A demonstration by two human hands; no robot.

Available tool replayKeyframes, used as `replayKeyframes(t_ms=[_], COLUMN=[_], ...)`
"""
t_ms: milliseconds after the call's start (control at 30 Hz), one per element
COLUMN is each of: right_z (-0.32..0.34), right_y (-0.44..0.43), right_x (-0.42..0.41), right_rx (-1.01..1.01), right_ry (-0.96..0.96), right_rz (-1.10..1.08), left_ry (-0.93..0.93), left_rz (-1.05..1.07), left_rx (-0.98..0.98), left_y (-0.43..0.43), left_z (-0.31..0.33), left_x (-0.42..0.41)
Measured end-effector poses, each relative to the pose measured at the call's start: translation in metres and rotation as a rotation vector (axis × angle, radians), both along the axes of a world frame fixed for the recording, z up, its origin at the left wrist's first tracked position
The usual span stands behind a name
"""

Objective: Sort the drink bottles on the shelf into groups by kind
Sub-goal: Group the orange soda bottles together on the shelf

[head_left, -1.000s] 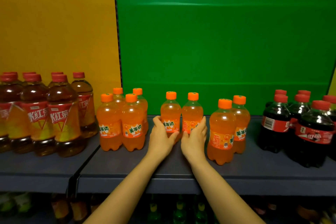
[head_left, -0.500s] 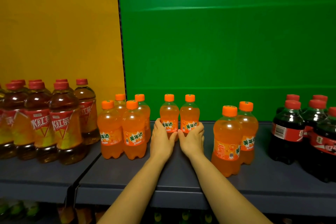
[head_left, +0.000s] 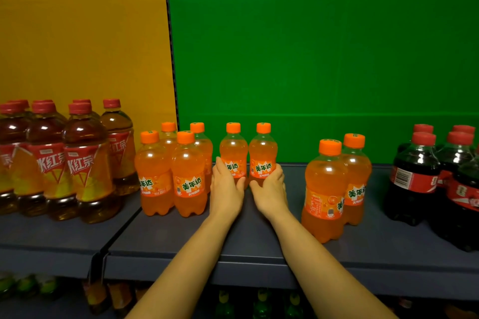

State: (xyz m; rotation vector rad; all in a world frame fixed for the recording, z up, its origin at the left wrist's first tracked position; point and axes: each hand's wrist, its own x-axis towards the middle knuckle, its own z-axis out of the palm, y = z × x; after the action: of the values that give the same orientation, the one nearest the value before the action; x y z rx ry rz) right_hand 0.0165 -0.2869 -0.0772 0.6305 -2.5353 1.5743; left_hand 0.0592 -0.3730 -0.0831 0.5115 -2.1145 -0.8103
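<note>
Two small clear plastic bottles of orange soda with orange caps stand upright, side by side and touching, in the middle of the dark grey shelf (head_left: 259, 246); the left hand (head_left: 226, 189) grips the left bottle (head_left: 233, 149) and the right hand (head_left: 270, 189) grips the right bottle (head_left: 263, 150). A group of four same orange bottles (head_left: 178, 171) stands just to their left and a pair (head_left: 337, 184) well apart on the right. Further out are big brown tea bottles with red caps (head_left: 64, 160) on the left and dark cola bottles with red caps (head_left: 435, 176) on the right.

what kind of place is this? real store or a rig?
Likely a mock retail shelf, not clearly a real store. A grey shelf holds iced tea bottles, orange soda bottles and cola bottles grouped by kind, against plain yellow and green backboards with no price tags in view.
</note>
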Motion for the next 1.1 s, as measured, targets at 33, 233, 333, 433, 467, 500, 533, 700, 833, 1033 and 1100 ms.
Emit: replayKeyframes(t_ms=[33, 233, 333, 433, 467, 500, 533, 700, 833, 1033, 1100], right_z=[0.000, -0.002, 0.000, 0.005, 0.007, 0.009, 0.010, 0.004, -0.007, 0.000, 0.003], right_y=[0.000, 0.000, 0.003, 0.008, 0.011, 0.014, 0.018, 0.056, 0.100, 0.172, 0.188], right_x=[0.000, 0.000, 0.006, 0.015, 0.018, 0.023, 0.028, 0.067, 0.087, 0.088, 0.075], right_rx=[0.004, -0.020, -0.034, -0.071, -0.090, -0.110, -0.135, -0.262, -0.298, -0.289, -0.358], right_ry=[0.004, 0.024, 0.042, 0.051, 0.053, 0.052, 0.055, 0.030, -0.020, 0.083, 0.122], right_rz=[0.001, 0.000, 0.004, 0.023, 0.035, 0.055, 0.086, 0.344, 0.440, 0.380, 0.255], left_ry=[-0.001, 0.006, 0.012, 0.056, 0.071, 0.084, 0.095, 0.127, 0.028, -0.060, -0.042], left_rz=[0.005, -0.002, -0.022, -0.053, -0.061, -0.070, -0.083, -0.275, -0.519, -0.665, -0.619], left_rx=[0.002, -0.006, -0.010, -0.001, 0.008, 0.017, 0.022, 0.033, 0.082, 0.115, 0.101], left_y=[0.000, 0.001, 0.003, 0.006, 0.008, 0.010, 0.012, 0.040, 0.066, 0.115, 0.132], left_z=[0.000, 0.000, 0.000, 0.001, 0.003, 0.004, 0.005, 0.003, -0.001, -0.005, -0.007], left_x=[0.000, 0.005, 0.009, 0.015, 0.018, 0.020, 0.023, 0.050, 0.065, 0.057, 0.053])
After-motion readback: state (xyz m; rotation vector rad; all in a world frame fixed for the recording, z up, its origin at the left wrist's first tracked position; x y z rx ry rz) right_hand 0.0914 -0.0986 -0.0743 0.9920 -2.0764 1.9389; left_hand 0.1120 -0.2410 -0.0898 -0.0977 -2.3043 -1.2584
